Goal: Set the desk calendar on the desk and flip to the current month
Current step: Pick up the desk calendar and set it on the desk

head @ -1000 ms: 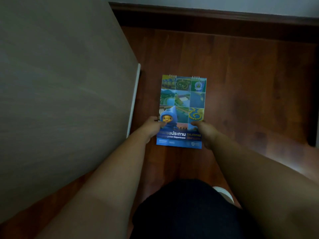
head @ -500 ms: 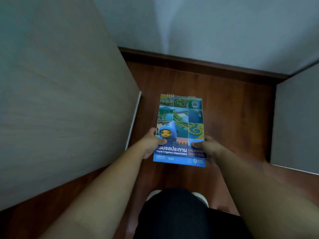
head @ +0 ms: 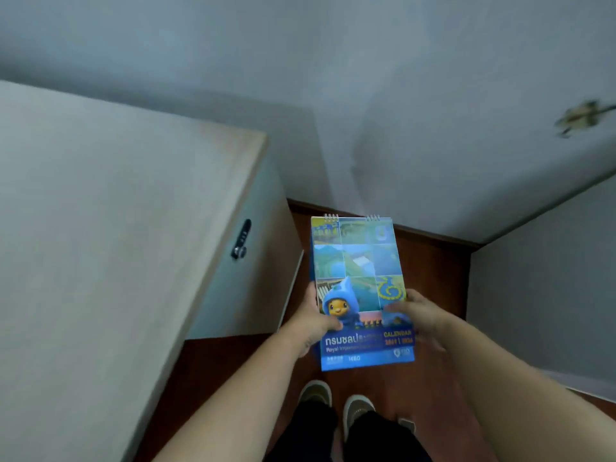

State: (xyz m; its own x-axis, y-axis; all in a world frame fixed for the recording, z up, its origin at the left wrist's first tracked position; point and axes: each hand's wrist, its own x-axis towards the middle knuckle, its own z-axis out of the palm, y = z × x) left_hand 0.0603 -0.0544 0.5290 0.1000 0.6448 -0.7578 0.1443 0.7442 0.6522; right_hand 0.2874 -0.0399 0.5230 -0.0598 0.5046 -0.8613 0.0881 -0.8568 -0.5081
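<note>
I hold a blue spiral-bound desk calendar (head: 360, 281) flat in front of me, above the floor. Its cover shows a grid of aerial photos, a blue hooded cartoon figure and Thai lettering; the wire rings are at its far edge. My left hand (head: 315, 323) grips its left edge with the thumb on the cover. My right hand (head: 421, 315) grips its right edge. The pale wood desk (head: 100, 248) fills the left of the view, its top apart from the calendar and to its left.
A black lock (head: 240, 240) sits on the desk's side panel. A grey wall (head: 433, 111) stands ahead, with a white cabinet side (head: 546, 295) at right. My shoes (head: 333, 400) stand on the reddish wooden floor (head: 433, 271) between desk and cabinet.
The view has tilted up, showing more wall and the desk's far corner. The calendar has risen toward me with both hands still on it; my feet now show below it.
</note>
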